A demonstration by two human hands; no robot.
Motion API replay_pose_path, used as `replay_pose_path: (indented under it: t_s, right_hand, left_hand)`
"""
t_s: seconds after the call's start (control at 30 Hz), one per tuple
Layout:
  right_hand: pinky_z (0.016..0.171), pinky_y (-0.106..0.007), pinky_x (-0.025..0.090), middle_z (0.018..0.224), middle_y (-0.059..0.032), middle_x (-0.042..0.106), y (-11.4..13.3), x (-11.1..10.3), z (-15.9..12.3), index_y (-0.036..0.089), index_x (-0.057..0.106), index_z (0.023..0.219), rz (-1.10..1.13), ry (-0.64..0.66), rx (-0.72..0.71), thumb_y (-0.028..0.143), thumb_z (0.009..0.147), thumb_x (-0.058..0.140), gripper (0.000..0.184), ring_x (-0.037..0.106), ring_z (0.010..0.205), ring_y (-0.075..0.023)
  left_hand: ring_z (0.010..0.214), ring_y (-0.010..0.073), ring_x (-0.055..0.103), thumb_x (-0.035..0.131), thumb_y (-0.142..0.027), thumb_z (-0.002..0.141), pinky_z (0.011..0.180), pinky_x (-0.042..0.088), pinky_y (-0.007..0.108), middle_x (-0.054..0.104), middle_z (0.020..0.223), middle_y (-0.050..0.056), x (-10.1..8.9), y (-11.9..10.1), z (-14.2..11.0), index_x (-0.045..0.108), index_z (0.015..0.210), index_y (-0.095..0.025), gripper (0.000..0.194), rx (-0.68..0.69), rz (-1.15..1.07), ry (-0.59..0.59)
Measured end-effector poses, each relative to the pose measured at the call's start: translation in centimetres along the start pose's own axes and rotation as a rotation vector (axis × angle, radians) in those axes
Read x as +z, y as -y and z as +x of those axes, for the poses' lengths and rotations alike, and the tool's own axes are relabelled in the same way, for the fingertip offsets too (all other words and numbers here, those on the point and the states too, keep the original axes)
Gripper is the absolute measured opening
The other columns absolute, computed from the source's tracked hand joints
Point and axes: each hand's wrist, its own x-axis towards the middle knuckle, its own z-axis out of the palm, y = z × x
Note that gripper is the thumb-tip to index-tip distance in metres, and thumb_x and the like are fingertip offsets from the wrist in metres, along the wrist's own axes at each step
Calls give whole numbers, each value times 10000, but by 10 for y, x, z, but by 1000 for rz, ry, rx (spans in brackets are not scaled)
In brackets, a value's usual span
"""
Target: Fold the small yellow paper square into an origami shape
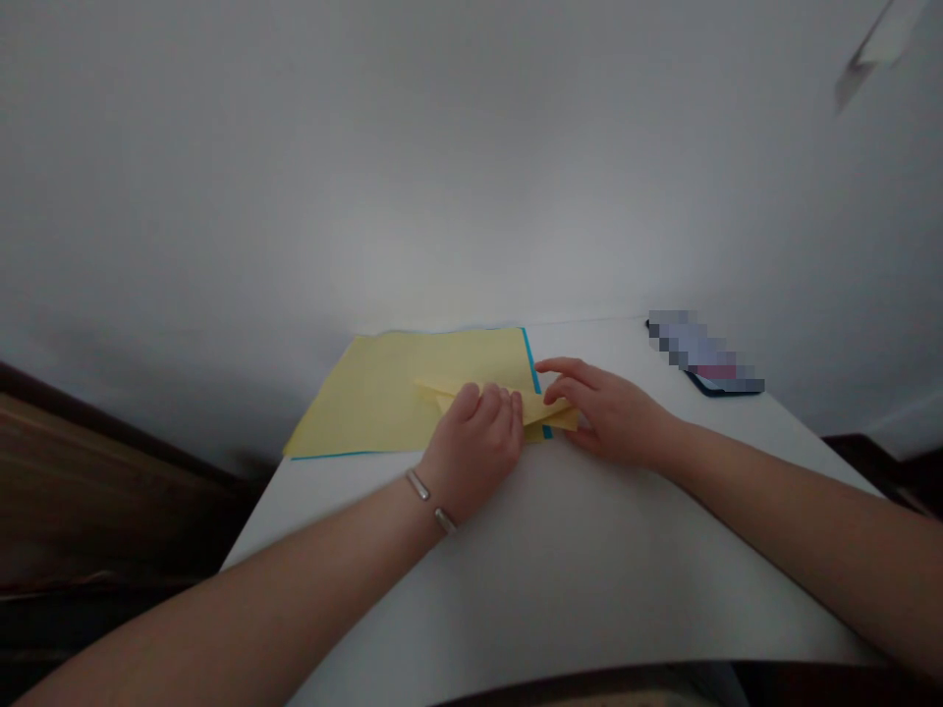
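The folded yellow paper is lying with its long axis running left to right, roughly along the far edge of the white surface, its right end slanting slightly toward the near edge. The left hand is the nearer one, its fingers curling narrowly over the paper's middle and holding it down; the right hand is resting at the right end, index finger stretching out, the others bending loosely, and whether they are pinching the paper I cannot tell. Two hands are showing, with one folded piece, one large yellow sheet lying underneath toward the far left corner, one blue layer peeking out below that, one bracelet circling the left wrist, and one dark-edged, pixelated flat item lying near the far right corner.
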Motion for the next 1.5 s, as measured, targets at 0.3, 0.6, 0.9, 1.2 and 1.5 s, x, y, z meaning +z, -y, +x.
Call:
replay_pose_path:
  t_s: [0.3, 0.6, 0.9, 1.2, 1.5]
  right_hand:
    - [835, -376, 436, 929, -82, 656, -11, 1, 2, 205, 650, 929, -107, 30, -136, 151, 831, 487, 198, 532, 899, -212]
    - [780, -343, 442, 881, -92, 663, -6, 0, 1, 191, 673, 892, -141, 64, -124, 176, 863, 474, 202, 554, 852, -203]
    - [747, -321, 457, 888, -71, 669, -7, -1, -3, 191, 673, 880, -131, 126, -88, 221, 869, 481, 195, 573, 823, -190]
    - [747, -317, 431, 820, -58, 628, -5, 1, -1, 200, 652, 836, -74, 104, 76, 248, 854, 507, 154, 536, 809, -184]
    - [654, -275, 386, 725, -28, 605, -2, 5, 5, 187, 621, 760, -11, 104, 330, 270, 771, 574, 96, 503, 709, -157]
  left_hand:
    - [996, 268, 570, 397, -116, 899, 768, 433, 396, 628, 1093, 166, 5, -1, -1, 582, 1116, -47, 293, 70, -90, 52]
    - [1022, 233, 567, 411, -144, 912, 771, 475, 363, 627, 1067, 129, 3, 1, 2, 558, 1104, -103, 245, 156, -277, 82]
    - [1002, 204, 590, 464, -192, 890, 853, 493, 358, 638, 1134, 70, 20, 8, 1, 567, 1161, -148, 293, 168, -560, 105]
    - [1011, 181, 588, 457, -215, 889, 911, 473, 346, 639, 1143, 34, 17, 9, 3, 601, 1127, -187, 280, 58, -700, 168]
    - [981, 190, 580, 463, -206, 874, 870, 482, 342, 637, 1103, 54, 13, 9, 4, 542, 1185, -179, 322, 63, -688, 195]
